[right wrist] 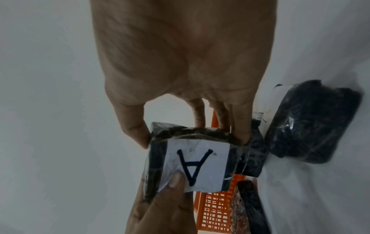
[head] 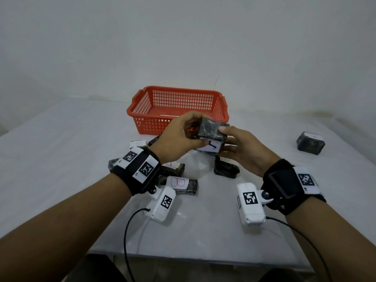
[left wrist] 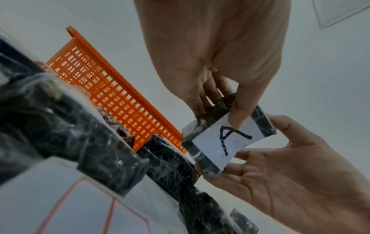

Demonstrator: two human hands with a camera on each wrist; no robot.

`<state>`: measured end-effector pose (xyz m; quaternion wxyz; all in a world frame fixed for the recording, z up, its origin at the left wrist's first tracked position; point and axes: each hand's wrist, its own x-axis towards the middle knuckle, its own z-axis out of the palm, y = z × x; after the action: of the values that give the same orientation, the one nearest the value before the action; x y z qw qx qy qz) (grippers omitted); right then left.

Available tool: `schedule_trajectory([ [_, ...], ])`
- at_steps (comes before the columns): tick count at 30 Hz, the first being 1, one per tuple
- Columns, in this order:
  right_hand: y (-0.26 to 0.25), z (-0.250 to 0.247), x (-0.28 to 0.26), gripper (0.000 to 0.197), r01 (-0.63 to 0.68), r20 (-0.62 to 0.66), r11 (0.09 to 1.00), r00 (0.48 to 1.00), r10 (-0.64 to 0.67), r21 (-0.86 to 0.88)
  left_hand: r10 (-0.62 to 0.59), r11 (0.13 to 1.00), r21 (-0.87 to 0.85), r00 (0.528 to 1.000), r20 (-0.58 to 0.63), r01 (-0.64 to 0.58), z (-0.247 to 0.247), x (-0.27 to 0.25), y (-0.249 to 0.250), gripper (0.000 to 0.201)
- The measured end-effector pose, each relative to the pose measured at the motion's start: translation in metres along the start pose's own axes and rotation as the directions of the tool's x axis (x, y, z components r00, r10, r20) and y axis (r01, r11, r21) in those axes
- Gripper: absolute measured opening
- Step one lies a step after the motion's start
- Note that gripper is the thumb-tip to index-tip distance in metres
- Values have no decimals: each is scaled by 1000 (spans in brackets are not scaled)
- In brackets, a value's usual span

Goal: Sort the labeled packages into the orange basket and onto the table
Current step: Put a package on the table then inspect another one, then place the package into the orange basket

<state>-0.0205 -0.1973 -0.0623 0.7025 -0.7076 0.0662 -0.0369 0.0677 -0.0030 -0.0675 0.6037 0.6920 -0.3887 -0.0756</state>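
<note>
Holding one dark wrapped package (head: pixel 211 132) up between both hands, above the table (head: pixel 61 159) and just short of the orange basket (head: pixel 177 107). Gripping with the left hand (head: pixel 179 137), thumb pressed on the labelled face and fingers curled over the far side; pinching the other end with the right hand (head: pixel 242 147), thumb at one corner and fingers spread along the opposite edge.

Turning the label (right wrist: pixel 197 164) toward the eyes, probably reading it before choosing a place. Doing this well likely means keeping the thumbs off the letter, reading it fully, then passing the package to one hand only. Judging from the lone package (head: pixel 310 142) lying well off beyond the right hand, with a faint mark that may be an A, sending this one there rather than into the basket seems plausible, though not certain.

Showing, in both wrist views, a white paper slip with a black hand-drawn A, stuck under clear crinkled film. Looking blocky and squarish, dark and mottled, glossy with creases. Lying below the left wrist, more packages, one marked with a red B (head: pixel 178 182).
</note>
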Motion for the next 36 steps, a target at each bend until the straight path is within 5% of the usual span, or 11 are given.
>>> schedule_trajectory([
  [3, 0, 0, 1, 36, 77, -60, 997, 995, -76, 3, -55, 998, -15, 998, 37, 56, 0, -2, 4, 60],
  [6, -2, 1, 1, 27, 101, -72, 994, 992, -104, -35, -161, 983, -81, 986, 40, 164, 4, -2, 9, 27],
  [9, -2, 4, -1, 23, 78, -42, 997, 996, -78, -11, -181, 982, -60, 983, -10, 180, 4, 1, 4, 17],
  [17, -5, 10, 3, 11, 110, -107, 994, 988, -110, -11, -207, 972, -106, 978, 19, 208, 7, 2, 0, 37],
  [23, -4, 8, 2, 42, 75, -23, 996, 997, -74, 55, -234, 959, -174, 972, -38, 224, 8, 5, 5, 26],
  [26, -5, 9, 2, 42, 91, -38, 992, 995, -88, 92, -270, 932, -256, 963, -21, 256, 7, 7, 4, 41],
  [29, -4, 9, 2, 42, 86, -37, 993, 996, -84, 78, -282, 940, -210, 959, -37, 269, 7, 9, 7, 29],
  [31, -4, 9, 3, 42, 75, -28, 997, 997, -74, 24, -276, 952, -164, 956, -99, 258, 8, 12, 7, 24],
  [36, -11, 11, 6, 55, 212, -8, 933, 975, -224, -292, -317, 949, -44, 938, -140, 314, 0, 21, 0, 57],
])
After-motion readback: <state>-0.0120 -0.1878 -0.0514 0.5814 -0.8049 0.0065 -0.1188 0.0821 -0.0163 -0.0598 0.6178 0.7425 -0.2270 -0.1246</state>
